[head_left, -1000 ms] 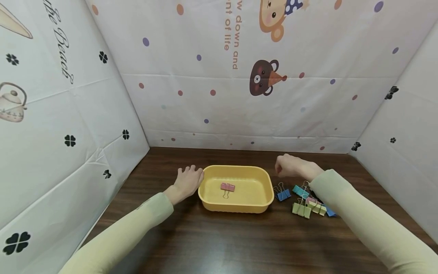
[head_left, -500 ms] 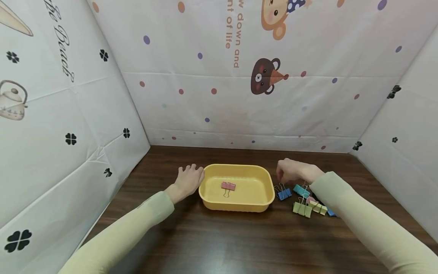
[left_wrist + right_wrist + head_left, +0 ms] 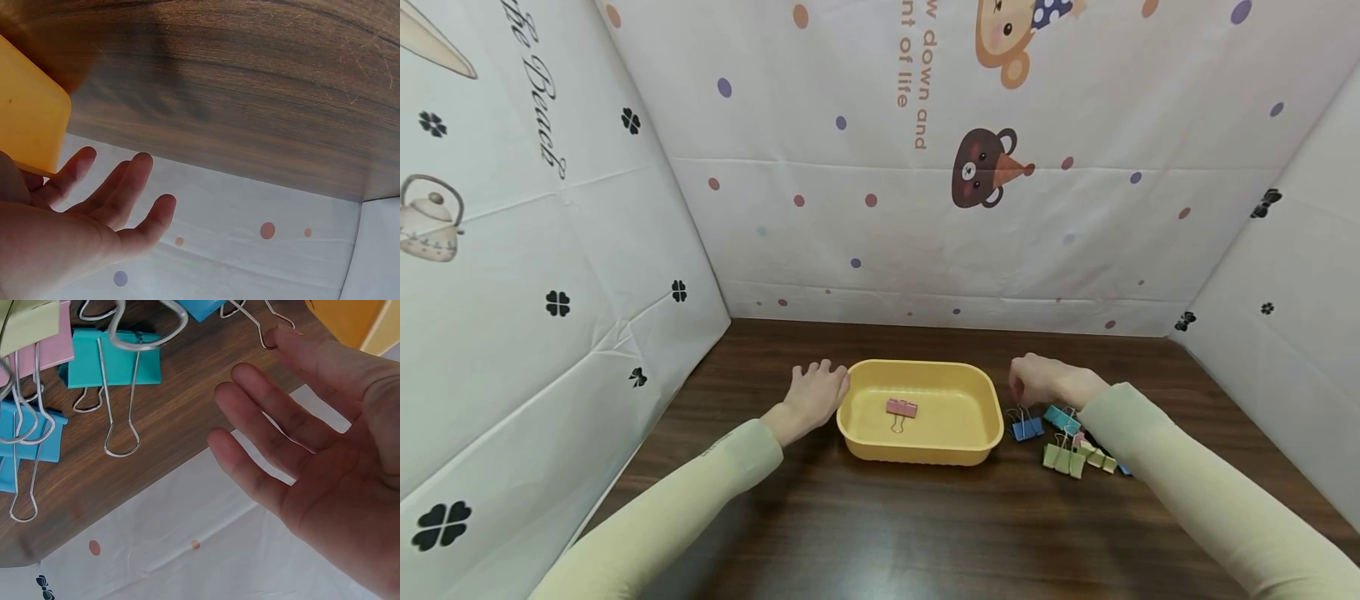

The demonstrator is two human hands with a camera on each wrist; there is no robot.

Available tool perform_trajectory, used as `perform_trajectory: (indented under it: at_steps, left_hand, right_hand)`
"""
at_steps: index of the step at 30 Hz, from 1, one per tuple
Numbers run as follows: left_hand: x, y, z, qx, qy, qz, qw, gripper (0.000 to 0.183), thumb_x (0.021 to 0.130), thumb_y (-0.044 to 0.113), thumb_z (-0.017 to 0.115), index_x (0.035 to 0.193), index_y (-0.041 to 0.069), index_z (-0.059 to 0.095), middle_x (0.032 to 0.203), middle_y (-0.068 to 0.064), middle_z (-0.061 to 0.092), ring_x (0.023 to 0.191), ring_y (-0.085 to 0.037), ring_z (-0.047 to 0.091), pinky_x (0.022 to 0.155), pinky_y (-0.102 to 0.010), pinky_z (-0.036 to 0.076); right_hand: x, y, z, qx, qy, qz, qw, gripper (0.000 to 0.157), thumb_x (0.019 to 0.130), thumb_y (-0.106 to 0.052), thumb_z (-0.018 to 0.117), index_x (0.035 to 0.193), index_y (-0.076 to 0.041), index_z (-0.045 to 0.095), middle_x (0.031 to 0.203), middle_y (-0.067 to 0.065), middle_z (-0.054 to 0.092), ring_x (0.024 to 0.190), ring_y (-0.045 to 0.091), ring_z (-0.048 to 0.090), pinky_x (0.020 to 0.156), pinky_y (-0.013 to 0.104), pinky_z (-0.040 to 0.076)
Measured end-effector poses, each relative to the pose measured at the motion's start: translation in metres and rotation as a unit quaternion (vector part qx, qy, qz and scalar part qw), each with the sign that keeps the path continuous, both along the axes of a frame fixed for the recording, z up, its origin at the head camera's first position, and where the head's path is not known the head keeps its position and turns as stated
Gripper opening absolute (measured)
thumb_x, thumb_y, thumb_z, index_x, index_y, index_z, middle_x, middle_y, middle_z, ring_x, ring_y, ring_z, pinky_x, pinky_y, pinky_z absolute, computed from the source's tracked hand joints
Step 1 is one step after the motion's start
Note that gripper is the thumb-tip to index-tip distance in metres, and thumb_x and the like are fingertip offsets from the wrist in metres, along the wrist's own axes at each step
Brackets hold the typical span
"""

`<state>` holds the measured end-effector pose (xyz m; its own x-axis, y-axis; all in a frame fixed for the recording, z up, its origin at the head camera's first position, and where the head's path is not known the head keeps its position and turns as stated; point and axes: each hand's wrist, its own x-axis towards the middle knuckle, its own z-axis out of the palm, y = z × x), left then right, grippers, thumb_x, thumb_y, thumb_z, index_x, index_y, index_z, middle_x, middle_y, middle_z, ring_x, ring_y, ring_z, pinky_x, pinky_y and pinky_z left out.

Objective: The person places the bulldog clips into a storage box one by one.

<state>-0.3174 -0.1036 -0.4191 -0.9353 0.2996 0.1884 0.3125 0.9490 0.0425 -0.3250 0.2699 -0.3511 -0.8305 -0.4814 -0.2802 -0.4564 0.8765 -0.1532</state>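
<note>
Right wrist view: the right hand (image 3: pixel 337 481) has its grip pinched on the blue clip (image 3: pixel 1027 430) by its wire, beside the tray (image 3: pixel 917 456), toward the worktop's (image 3: pixel 880 517) far right corner. So thin a hold could let the clip slip or swing; the left hand (image 3: pixel 811 396), fingers apart, might jog the tray.

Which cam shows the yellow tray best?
Head: the yellow tray shows nearly whole, with a pink clip inside. Left wrist catches only part of its outside; right wrist, just a bit at top right.
</note>
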Motion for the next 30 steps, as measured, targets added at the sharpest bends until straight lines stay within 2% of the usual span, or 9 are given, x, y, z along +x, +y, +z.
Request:
perform_trajectory:
  at_steps: [8, 13, 22, 30]
  left_hand:
    - [0.0, 0.0, 0.0, 0.0, 0.006, -0.002, 1.0, 0.037, 0.105, 0.031, 0.032, 0.114, 0.012, 0.062, 0.113, -0.015, 0.063, 0.102, -0.035, 0.059, 0.087, -0.058, 0.042]
    - [0.0, 0.0, 0.0, 0.001, 0.005, -0.004, 1.0, 0.037, 0.105, 0.031, 0.031, 0.113, 0.012, 0.062, 0.113, -0.015, 0.063, 0.102, -0.035, 0.059, 0.088, -0.059, 0.042]
    - [0.001, 0.0, 0.001, 0.003, 0.001, -0.003, 1.0, 0.038, 0.105, 0.032, 0.031, 0.115, 0.012, 0.062, 0.114, -0.015, 0.063, 0.103, -0.035, 0.059, 0.088, -0.059, 0.042]
    - [0.0, -0.001, 0.0, 0.0, -0.001, -0.005, 1.0, 0.039, 0.105, 0.032, 0.029, 0.113, 0.012, 0.062, 0.113, -0.015, 0.063, 0.102, -0.035, 0.058, 0.088, -0.059, 0.042]
  right_hand:
    - [0.0, 0.004, 0.002, 0.016, 0.002, -0.008, 1.0, 0.01, 0.079, 0.001, 0.067, 0.077, -0.008, 0.071, 0.076, 0.001, 0.066, 0.064, 0.013, 0.055, 0.056, 0.028, 0.046]
    - [0.0, 0.007, 0.005, 0.024, -0.001, -0.018, 1.0, 0.007, 0.08, -0.002, 0.07, 0.085, -0.007, 0.072, 0.083, 0.002, 0.067, 0.071, 0.014, 0.06, 0.061, 0.03, 0.051]
    - [-0.001, 0.01, 0.013, 0.007, 0.013, -0.027, 1.0, 0.017, 0.079, 0.0, 0.067, 0.096, -0.003, 0.07, 0.09, 0.008, 0.068, 0.078, 0.017, 0.062, 0.066, 0.034, 0.053]
    - [0.0, 0.011, 0.02, -0.014, 0.024, -0.025, 0.999, 0.013, 0.078, -0.001, 0.066, 0.091, -0.004, 0.069, 0.087, 0.006, 0.067, 0.07, 0.014, 0.057, 0.061, 0.03, 0.049]
